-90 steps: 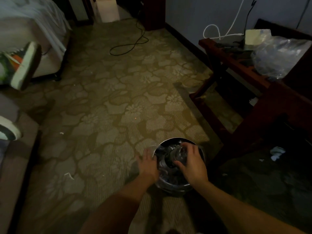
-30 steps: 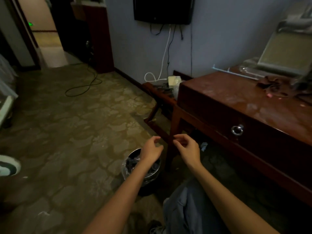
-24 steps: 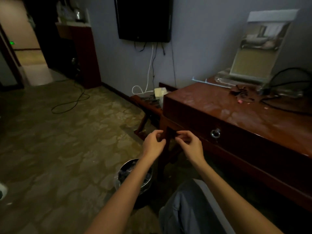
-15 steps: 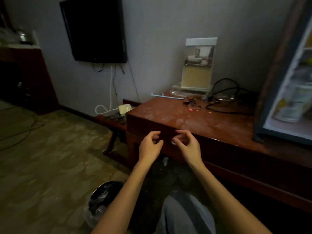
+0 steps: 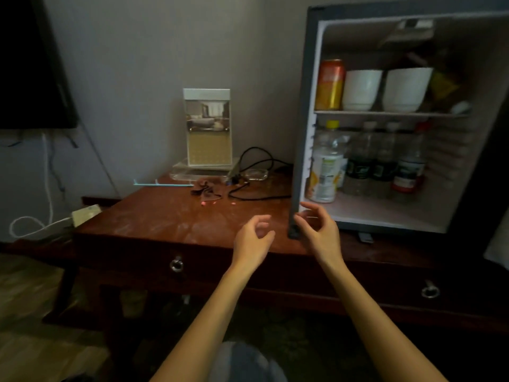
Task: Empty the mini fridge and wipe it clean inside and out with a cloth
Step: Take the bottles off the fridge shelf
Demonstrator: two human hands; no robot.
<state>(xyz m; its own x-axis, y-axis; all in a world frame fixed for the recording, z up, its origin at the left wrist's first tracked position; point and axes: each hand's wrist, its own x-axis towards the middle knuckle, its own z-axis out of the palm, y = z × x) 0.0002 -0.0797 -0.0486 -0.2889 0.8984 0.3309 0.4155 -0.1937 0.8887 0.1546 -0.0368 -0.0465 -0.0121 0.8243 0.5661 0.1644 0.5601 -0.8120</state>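
**Mini fridge standing open and stocked on the desk**

The dark wooden desk is carrying the mini fridge on its right part, and the fridge's inside is showing. Far to the left of the fridge, a black television is hanging on the wall. Nearer the fridge's left side, a stand-up display card is standing at the back of the desk.

On the fridge's upper shelf, two white bowls are sitting side by side. An orange can is standing just left of them, by the fridge's left wall. Below the shelf, four bottles are standing in a row on the fridge's floor. The leftmost is wearing a yellow cap and the rightmost a red label. A black cable is lying looped just left of the fridge.

The right hand is hovering in front of the fridge's lower left corner, fingers loosely curled and gripping nothing. Whether it is touching the frame cannot be told. The left hand is hovering just left of that corner, over the desk, relaxed and empty.
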